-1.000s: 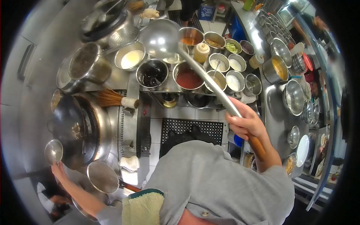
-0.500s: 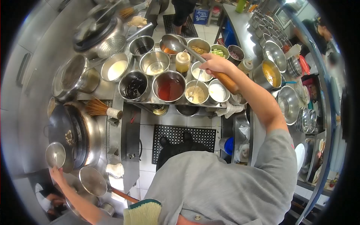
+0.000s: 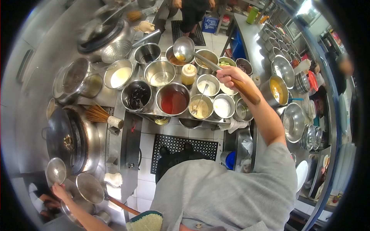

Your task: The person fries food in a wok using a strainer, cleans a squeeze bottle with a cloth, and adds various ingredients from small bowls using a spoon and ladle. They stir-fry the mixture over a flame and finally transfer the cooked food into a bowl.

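A steel counter (image 3: 208, 121) crowded with pots is standing on the far side of a person in a gray shirt. To the left, a large dark wok (image 3: 58, 125) is sitting on the stove. At the counter's near edge, a pot of red liquid (image 3: 169, 88) is standing to the right of a pot of black liquid, while an orange-stained pot (image 3: 169, 56) is standing farther back.

A long ladle (image 3: 205, 61) is slanting across the counter, its steel bowl overlapping the orange-stained pot at the far end. The right hand (image 3: 230, 76) is wrapping around the handle, fingers curled closed, with the wooden end lying back over the forearm. A squeeze bottle (image 3: 189, 74) is standing just on the near side of the ladle's bowl.

At the near left, a small metal bowl (image 3: 56, 169) is showing in front of the wok's near edge. The left hand (image 3: 59, 190) is touching its near rim; how firmly, one cannot tell.

Smallest of all, dark golden bits (image 3: 68, 141) are lying in the wok, and an amber patch is showing in the ladle. Holding that bowl level and clear of the rims is probably guarding against spills; a steady wrist is likely helping, since the handle is so long.
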A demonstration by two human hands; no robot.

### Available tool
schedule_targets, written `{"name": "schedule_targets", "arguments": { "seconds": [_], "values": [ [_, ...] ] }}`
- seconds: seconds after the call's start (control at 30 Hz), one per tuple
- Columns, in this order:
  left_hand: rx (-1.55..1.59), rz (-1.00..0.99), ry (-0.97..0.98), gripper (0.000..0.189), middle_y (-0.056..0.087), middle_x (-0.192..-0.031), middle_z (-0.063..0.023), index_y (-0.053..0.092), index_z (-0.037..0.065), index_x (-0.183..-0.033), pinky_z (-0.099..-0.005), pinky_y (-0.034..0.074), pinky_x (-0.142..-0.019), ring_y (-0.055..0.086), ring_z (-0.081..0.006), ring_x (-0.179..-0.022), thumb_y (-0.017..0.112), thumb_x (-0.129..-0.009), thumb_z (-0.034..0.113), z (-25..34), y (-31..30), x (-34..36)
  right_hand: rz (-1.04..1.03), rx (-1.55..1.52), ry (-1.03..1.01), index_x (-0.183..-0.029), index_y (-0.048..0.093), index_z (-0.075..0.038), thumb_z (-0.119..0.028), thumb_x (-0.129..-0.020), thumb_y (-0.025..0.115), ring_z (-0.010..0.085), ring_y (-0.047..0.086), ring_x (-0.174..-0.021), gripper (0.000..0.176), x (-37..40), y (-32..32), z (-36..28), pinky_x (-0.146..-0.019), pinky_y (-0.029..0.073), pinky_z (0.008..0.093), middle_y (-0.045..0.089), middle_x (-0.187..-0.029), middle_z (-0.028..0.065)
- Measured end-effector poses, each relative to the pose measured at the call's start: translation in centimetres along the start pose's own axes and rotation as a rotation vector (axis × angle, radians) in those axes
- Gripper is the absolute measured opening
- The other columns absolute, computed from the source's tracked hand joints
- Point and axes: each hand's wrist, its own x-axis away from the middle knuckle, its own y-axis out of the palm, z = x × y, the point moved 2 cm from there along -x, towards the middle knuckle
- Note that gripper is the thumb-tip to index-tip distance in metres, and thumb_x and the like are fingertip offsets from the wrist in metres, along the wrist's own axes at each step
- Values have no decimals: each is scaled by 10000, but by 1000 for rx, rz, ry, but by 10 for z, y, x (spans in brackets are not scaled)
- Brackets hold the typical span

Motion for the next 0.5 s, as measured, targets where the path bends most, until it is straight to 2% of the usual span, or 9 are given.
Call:
{"name": "schedule_targets", "arguments": {
  "seconds": [0.1,0.17,0.27,0.3,0.33,0.37,0.43,0.47,0.5],
  "values": [
    [-68,-55,13,154,557,-763,-18,551,59,-833,-229,447,-553,525,-98,-635,540,-895,199,5,2,-2,-96,-98,-41,-840,454,-51,-91,-937,498,16,395,-436,114,18,-4,-10,-328,323,159,416,-609,-40],
    [-30,-113,60,155,556,-765,-13,560,68,-843,-242,453,-561,525,-92,-655,539,-905,208,-2,2,-8,-155,-194,-65,-980,443,-33,-70,-945,476,7,390,-455,61,37,9,-24,-323,336,146,422,-667,-17],
    [-55,-133,-3,158,566,-808,-23,585,55,-967,-278,468,-566,544,-116,-696,548,-916,200,-10,17,-24,-294,-293,-52,-1280,356,20,-53,-962,425,19,387,-423,334,53,36,-38,-287,338,160,411,-711,11],
    [-90,-166,57,164,584,-837,-49,583,43,-984,-303,497,-572,576,-146,-729,553,-915,189,-14,23,-28,-246,-384,-37,-1327,322,25,-45,-968,394,31,404,-439,373,60,61,-43,-287,349,165,409,-730,14],
    [-138,-196,111,172,602,-867,-75,581,30,-1000,-327,526,-579,608,-175,-763,557,-913,178,-17,27,-36,-387,-339,-71,-1348,288,51,-47,-974,363,44,420,-485,394,69,89,-46,-305,365,170,408,-769,28],
    [-29,-96,81,187,610,-871,-82,584,17,-1016,-336,549,-610,626,-189,-783,573,-897,160,-1,43,-20,-417,-442,-37,-1375,229,90,-44,-976,340,61,414,-516,435,66,105,-46,-309,359,188,389,-830,54],
    [-773,-90,416,128,614,-889,-191,593,-18,-871,-449,502,-686,607,-366,-794,569,-784,73,31,60,-13,-571,-581,64,-1407,109,113,-37,-979,311,108,406,-548,496,58,145,-40,-339,331,248,340,-908,90],
    [-801,64,703,108,594,-885,-224,594,-17,-814,-495,466,-717,574,-422,-824,556,-749,61,65,72,16,-595,-647,98,-1427,64,92,-50,-987,306,125,416,-556,522,54,170,-34,-357,332,258,337,-918,93],
    [-835,69,800,115,593,-866,-212,609,-6,-822,-486,476,-739,579,-407,-842,554,-747,60,67,75,13,-620,-676,124,-1432,57,85,-21,-974,301,113,427,-558,530,48,197,-26,-359,375,235,346,-909,94]
  ]
}}
